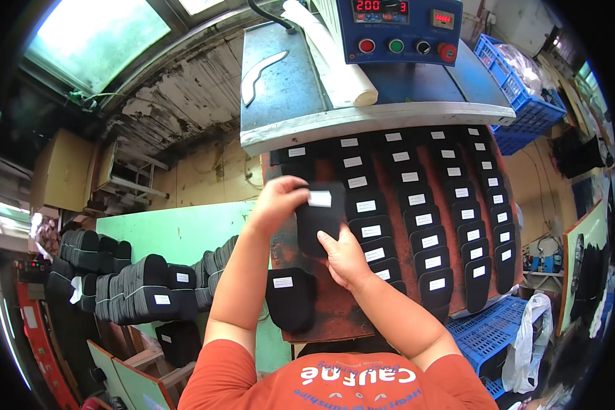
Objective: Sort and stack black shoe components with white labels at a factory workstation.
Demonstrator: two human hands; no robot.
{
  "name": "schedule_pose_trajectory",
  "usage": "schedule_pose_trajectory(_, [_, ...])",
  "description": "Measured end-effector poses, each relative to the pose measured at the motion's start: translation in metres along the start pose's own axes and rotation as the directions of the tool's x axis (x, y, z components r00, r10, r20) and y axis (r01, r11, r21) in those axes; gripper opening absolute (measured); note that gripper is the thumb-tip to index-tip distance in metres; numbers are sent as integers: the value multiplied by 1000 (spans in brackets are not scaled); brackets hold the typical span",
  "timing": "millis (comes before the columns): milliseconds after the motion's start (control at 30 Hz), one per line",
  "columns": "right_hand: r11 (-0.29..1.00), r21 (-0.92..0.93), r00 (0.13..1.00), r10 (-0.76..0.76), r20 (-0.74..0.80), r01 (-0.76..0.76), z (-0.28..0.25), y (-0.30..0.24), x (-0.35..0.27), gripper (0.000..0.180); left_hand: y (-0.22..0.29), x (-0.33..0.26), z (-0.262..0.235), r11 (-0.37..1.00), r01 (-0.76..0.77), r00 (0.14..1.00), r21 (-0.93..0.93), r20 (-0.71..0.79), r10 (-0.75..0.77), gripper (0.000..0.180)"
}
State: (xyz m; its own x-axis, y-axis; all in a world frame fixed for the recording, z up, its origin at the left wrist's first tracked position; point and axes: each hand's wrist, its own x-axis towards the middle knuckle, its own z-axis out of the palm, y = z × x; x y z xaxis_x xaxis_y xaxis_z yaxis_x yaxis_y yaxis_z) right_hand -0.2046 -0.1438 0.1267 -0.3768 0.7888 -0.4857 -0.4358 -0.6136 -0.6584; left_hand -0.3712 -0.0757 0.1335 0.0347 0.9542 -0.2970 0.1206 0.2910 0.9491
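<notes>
Between my hands is a black, round-ended flat pad [319, 220] with a white label [320, 199] near its far end. My left hand [278, 203] pinches the pad's far left edge, fingertips right beside the label and slightly blurred. With thumb on top, my right hand [348, 257] grips its near right side; the fingers underneath are partly hidden. Beneath and around it, rows of similar labelled black pads overlap on a reddish-brown board [335, 328]. One pad [291, 301] lies at the board's near left corner.
Beyond the board stands a blue machine with a control panel [396, 51] and a pale front bar [389, 116]. A white roll [348, 75] rests on it. Stacked black pads [140, 290] sit on a green table [178, 222] at left. Blue crates [488, 331] stand at right.
</notes>
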Motion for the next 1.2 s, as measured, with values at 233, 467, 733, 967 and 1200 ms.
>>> schedule_pose_trajectory(233, [320,-888,939,-210,273,330,-4,54,-60,76,-49,63,-40,977,-111,902,184,-393,176,30])
schedule_pose_trajectory(467, [-50,-935,922,-159,354,351,-10,67,-74,85,-62,60,-36,394,-81,832,916,-155,533,37])
schedule_pose_trajectory(733, [69,-974,971,-122,204,214,-8,77,-70,91,-62,53,-35,311,-62,850,948,-113,515,41])
schedule_pose_trajectory(967, [79,-959,944,-214,250,272,-8,84,-72,57,-44,26,-15,371,-237,791,898,-43,610,48])
schedule_pose_trajectory(1200, [620,-783,982,118,147,43,-12,77,-74,45,-42,21,-16,396,-276,859,876,39,511,55])
